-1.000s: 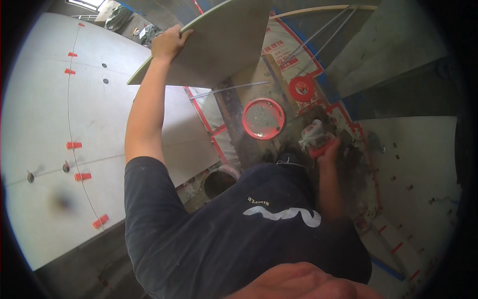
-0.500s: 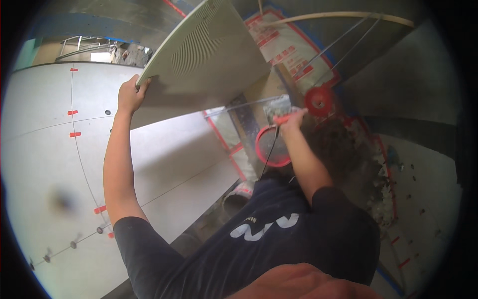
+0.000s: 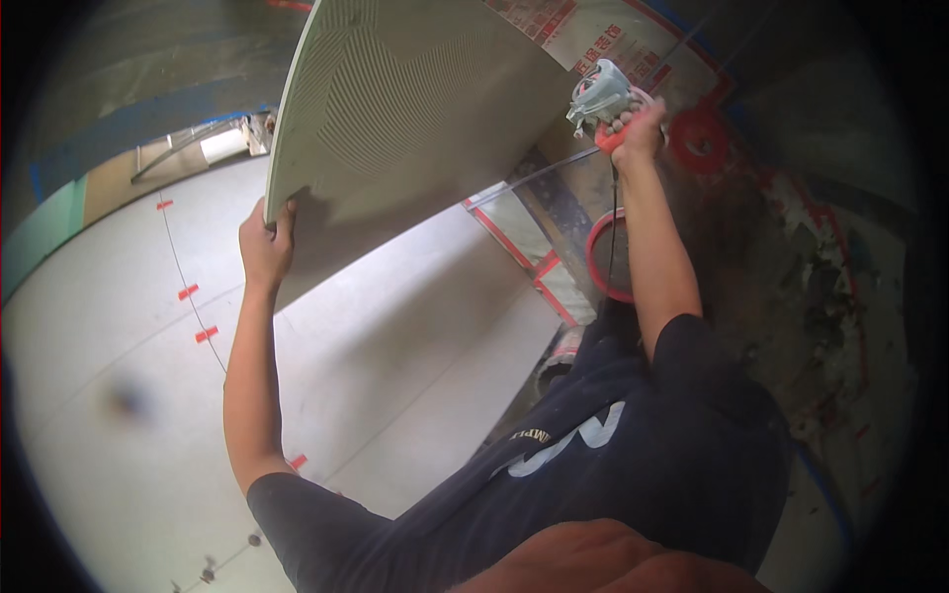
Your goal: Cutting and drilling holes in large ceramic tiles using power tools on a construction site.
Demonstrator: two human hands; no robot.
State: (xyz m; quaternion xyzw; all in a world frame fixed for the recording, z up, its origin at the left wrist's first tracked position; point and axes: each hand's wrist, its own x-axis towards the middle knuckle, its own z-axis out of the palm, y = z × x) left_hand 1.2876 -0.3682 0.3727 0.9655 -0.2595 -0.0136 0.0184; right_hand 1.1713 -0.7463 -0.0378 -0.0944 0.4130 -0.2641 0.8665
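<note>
A large tile (image 3: 415, 99), its facing side marked with combed ridges, stands tilted up ahead of me. My left hand (image 3: 265, 245) is closed around its near left edge, thumb on the ridged side. My right hand (image 3: 638, 133) is wrapped round the orange-red handle of a corded power tool (image 3: 600, 92) with a grey head. The tool is raised near the tile's right edge. Its dark cord (image 3: 613, 212) hangs down toward my body. The exact kind of tool and its working part cannot be made out.
Pale tiles (image 3: 435, 356) with red clips (image 3: 188, 293) spread across the left. A red-rimmed bucket (image 3: 595, 259) stands below my right forearm. Farther right lie a red round object (image 3: 698, 139) and rubble (image 3: 820, 296). Red-and-white printed sheeting (image 3: 573, 35) lies at the far side.
My right hand has lifted the power tool up and to the right, away from above the bucket. My left hand still grips the tile. The whole view has shifted.
</note>
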